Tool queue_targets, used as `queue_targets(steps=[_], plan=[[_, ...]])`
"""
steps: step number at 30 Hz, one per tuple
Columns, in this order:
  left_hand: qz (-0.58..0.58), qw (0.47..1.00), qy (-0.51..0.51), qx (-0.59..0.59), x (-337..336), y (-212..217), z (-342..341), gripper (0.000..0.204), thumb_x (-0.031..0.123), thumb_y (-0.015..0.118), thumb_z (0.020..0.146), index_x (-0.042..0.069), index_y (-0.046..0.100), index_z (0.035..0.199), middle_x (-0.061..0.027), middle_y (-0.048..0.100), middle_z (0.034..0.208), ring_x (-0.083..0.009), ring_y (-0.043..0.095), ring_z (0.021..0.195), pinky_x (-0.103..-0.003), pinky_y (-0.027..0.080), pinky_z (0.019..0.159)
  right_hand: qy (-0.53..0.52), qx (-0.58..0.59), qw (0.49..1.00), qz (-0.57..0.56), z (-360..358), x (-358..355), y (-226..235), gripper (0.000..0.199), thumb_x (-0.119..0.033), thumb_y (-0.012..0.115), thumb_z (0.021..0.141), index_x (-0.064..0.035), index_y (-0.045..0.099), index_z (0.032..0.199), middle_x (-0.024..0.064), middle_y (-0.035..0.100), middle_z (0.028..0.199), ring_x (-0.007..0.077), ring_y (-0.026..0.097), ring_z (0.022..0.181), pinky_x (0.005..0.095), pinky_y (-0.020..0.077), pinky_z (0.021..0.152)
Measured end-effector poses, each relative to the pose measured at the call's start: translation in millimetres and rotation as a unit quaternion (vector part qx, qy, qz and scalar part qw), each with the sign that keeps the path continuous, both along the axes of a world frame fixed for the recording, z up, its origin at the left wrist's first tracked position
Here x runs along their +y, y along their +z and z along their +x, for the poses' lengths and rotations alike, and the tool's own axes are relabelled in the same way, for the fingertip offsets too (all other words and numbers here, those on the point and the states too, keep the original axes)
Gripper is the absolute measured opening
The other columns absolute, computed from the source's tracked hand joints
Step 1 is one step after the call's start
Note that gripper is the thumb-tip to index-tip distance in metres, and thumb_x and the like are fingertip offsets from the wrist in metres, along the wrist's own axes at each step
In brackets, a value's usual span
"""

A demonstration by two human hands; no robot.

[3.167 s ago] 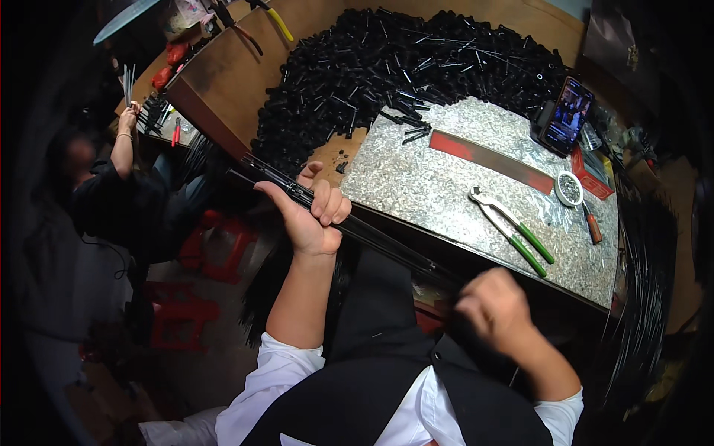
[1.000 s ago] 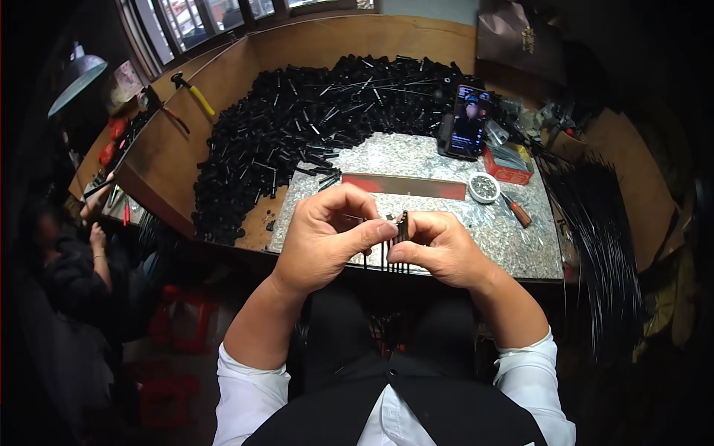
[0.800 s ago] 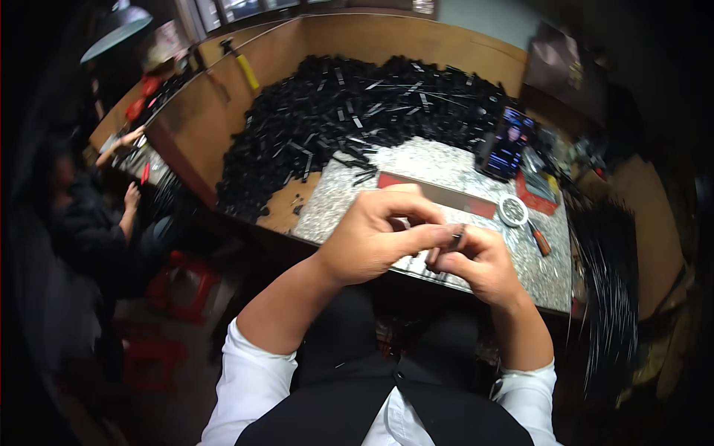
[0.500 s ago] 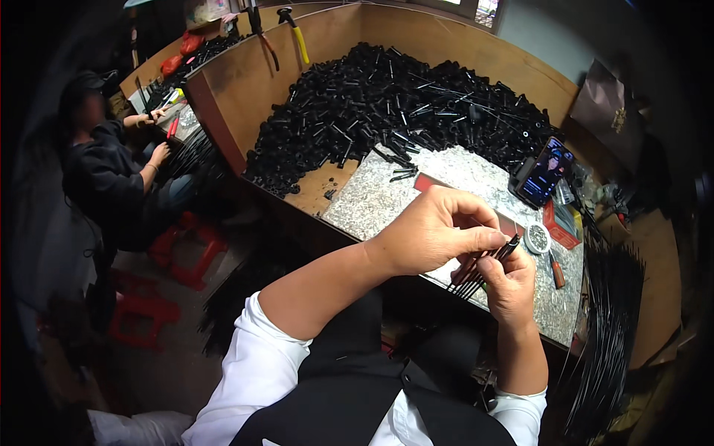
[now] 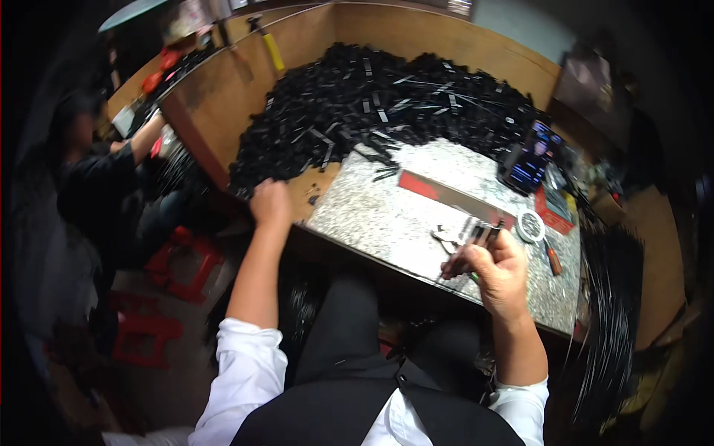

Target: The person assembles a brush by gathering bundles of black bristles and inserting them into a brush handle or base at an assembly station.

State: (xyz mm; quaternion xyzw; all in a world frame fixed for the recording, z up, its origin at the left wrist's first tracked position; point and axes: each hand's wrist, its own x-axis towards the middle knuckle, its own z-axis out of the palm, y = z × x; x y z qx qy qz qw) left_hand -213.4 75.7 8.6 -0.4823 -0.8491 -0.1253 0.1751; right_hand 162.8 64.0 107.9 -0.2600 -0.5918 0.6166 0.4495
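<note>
My right hand (image 5: 503, 272) is closed around a small bunch of thin dark rods (image 5: 476, 236) above the front of the speckled worktop (image 5: 357, 197). Motion smears the ends of the bunch. My left hand (image 5: 271, 203) is held over the left front corner of the wooden bin, beside the near edge of a big heap of black tubular parts (image 5: 357, 104). Its fingers are blurred and turned away, so whether they hold anything is hidden. Near the bunch, pliers (image 5: 445, 236) lie on the worktop, in front of a long red-edged bar (image 5: 446, 195).
At the right stand a phone (image 5: 529, 160), a white round dish of small metal bits (image 5: 529, 225), an orange-handled screwdriver (image 5: 552, 259) and a red box (image 5: 554, 208). Long black rods (image 5: 613, 312) hang off that side. Beyond the bin's left wall sits another person (image 5: 104, 178); red stools (image 5: 182, 264) stand below.
My left hand has let go of the bunch and swung left to the edge of the heap. My right hand keeps hold of the rods. The whole view has shifted slightly.
</note>
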Motion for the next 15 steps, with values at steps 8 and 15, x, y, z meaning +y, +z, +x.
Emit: queue_targets(steps=[8, 15], plan=[[-0.007, 0.999, -0.034, 0.04, 0, -16, -7, 0.013, 0.006, 0.054, 0.081, 0.001, 0.065, 0.081, -0.0161, 0.062, 0.092, -0.0336, 0.061, 0.091, -0.043, 0.052, 0.073, 0.031, 0.002, 0.999, -0.016, 3, 7, -2, 0.013, -0.006, 0.061, 0.089, -0.0016, 0.05, 0.084, 0.0129, 0.065, 0.077, 0.0184, 0.065, 0.071, 0.0295, 0.0538, 0.065], [0.138, 0.976, -0.162, -0.051, -2, 25, 49, 0.011, 0.006, 0.065, 0.081, 0.0, 0.058, 0.087, -0.016, 0.064, 0.083, -0.0326, 0.064, 0.076, -0.041, 0.05, 0.066, 0.048, 0.035, 0.998, -0.033, 9, 8, -2, 0.014, -0.008, 0.061, 0.09, -0.0029, 0.05, 0.084, 0.0103, 0.064, 0.075, 0.0149, 0.064, 0.068, 0.0275, 0.0527, 0.063]])
